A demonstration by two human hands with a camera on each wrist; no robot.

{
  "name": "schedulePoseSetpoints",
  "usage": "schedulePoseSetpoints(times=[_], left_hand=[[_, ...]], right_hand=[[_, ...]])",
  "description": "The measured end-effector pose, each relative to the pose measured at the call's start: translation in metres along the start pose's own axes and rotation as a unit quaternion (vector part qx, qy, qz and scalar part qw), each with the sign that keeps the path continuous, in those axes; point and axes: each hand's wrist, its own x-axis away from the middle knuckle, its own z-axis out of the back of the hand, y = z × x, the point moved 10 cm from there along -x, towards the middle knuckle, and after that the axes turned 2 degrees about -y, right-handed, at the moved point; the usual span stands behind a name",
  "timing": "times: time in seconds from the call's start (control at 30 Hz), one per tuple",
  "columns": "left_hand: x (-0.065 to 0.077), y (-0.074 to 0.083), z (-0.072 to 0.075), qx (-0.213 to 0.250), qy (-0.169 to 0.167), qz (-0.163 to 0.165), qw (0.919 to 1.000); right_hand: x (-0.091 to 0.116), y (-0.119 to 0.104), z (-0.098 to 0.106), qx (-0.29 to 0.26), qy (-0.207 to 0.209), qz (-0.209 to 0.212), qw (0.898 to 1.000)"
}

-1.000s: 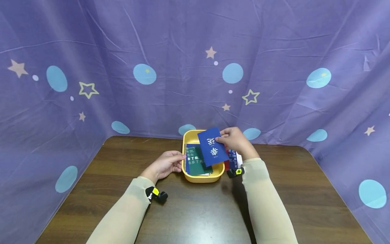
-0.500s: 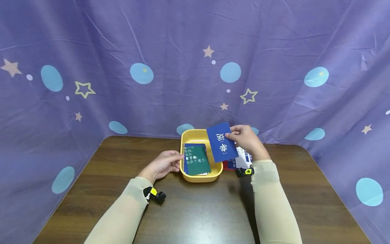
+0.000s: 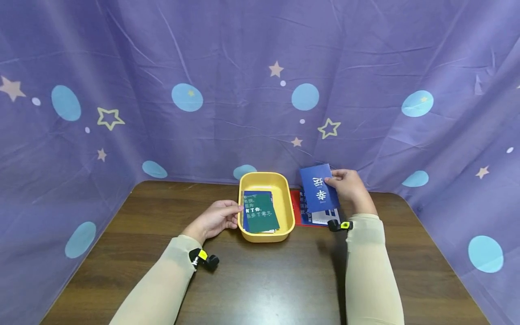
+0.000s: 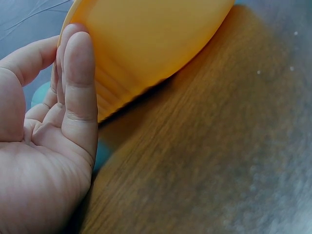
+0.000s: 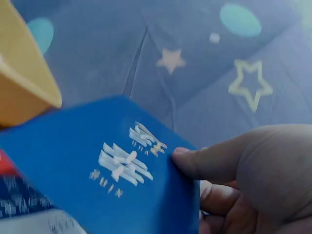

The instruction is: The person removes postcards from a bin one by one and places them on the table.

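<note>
Between thumb and fingers, my right hand (image 3: 349, 186) pinches a blue card (image 3: 313, 192) by its right edge; white Chinese characters are printed on it. The card is held up over a pile of cards lying right of the yellow plastic basket (image 3: 291, 203). At the basket's left side my left hand (image 3: 217, 220) grips the wall, thumb at the rim and fingers (image 4: 80, 73) against the outside. Inside the basket lie several cards, topped by a green card (image 3: 262, 221) with white and pale lettering. In the right wrist view the blue card (image 5: 87, 146) covers part of the pile.
On the wooden table (image 3: 252, 280), a red card (image 3: 298, 212), a dark blue lettered card (image 3: 304, 212) and a white card (image 3: 321, 217) overlap beside the basket. A purple curtain (image 3: 227, 144) with stars and dots hangs behind the table's far edge.
My right hand has carried the blue card rightward from over the basket to over the pile beside it. The left hand has stayed at the basket's left rim.
</note>
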Motion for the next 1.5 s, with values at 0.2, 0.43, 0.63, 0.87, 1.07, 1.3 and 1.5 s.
schedulePoseSetpoints(times=[0.2,0.43,0.63,0.87,1.07,1.3,1.5], left_hand=[[0.000,0.000,-0.001,0.001,-0.002,0.002,1.0000],[0.000,-0.001,0.000,0.001,0.003,0.003,1.0000],[0.000,-0.001,0.000,0.001,-0.001,0.001,1.0000],[0.000,0.000,-0.001,0.003,-0.009,-0.004,0.9999],[0.000,0.000,-0.001,0.005,-0.008,-0.004,0.9999],[-0.001,0.000,0.000,0.007,-0.001,-0.002,1.0000],[0.000,0.001,0.000,0.003,-0.001,0.001,1.0000]], right_hand=[[-0.003,0.042,0.001,-0.086,-0.007,-0.071,0.994],[-0.009,0.081,0.007,-0.075,-0.017,-0.101,0.992],[-0.014,0.100,-0.002,-0.092,-0.045,-0.124,0.987],[-0.018,0.103,-0.015,-0.098,-0.068,-0.120,0.986],[-0.020,0.108,-0.015,-0.051,-0.056,-0.126,0.989],[-0.018,0.102,-0.007,0.082,-0.031,-0.106,0.990],[-0.015,0.094,-0.005,0.144,-0.018,-0.089,0.985]])
